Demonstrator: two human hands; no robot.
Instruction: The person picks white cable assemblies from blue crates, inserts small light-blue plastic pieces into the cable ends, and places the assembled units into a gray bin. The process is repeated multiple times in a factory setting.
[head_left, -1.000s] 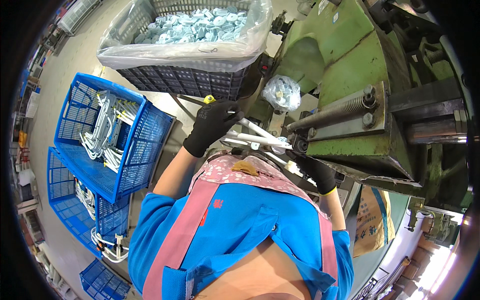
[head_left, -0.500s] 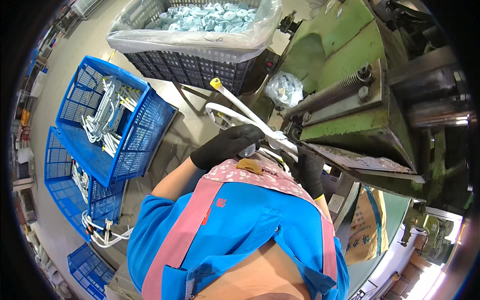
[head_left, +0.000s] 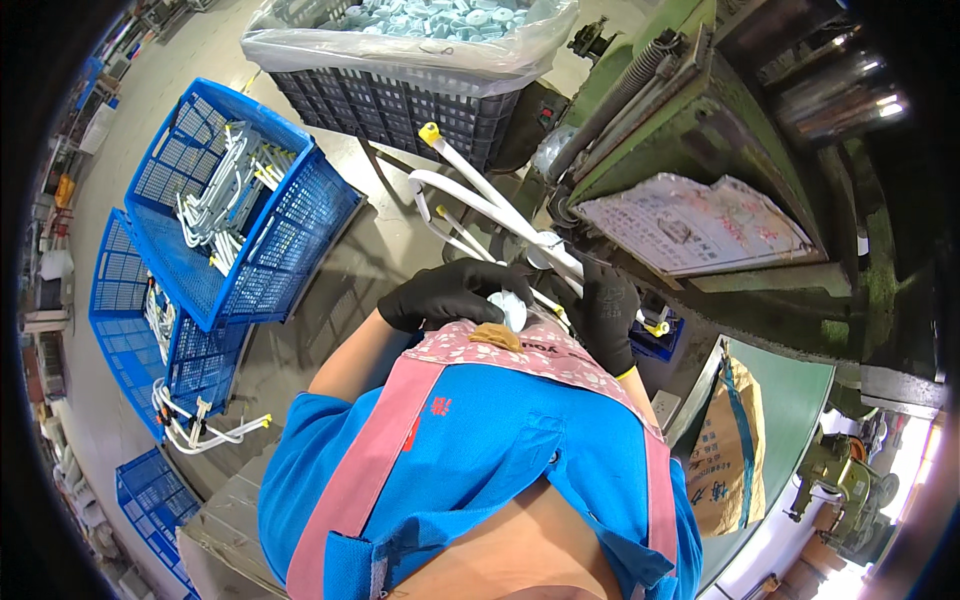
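Left hand (head_left: pixel 450 292), black-gloved, curled around the near end of white bent tubes (head_left: pixel 480 205) beside green machine (head_left: pixel 700 130). Right hand (head_left: pixel 608 315), gloved, clasps the same tubes where they meet the machine. Blue crates (head_left: pixel 230 200) of tubes lie to the left; a black lined crate (head_left: pixel 400 90) sits beyond.

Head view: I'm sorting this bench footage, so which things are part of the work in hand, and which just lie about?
In hand: left hand, right hand, white bent tubes, green machine.

Lying about: blue crates, black crate, brown sack.
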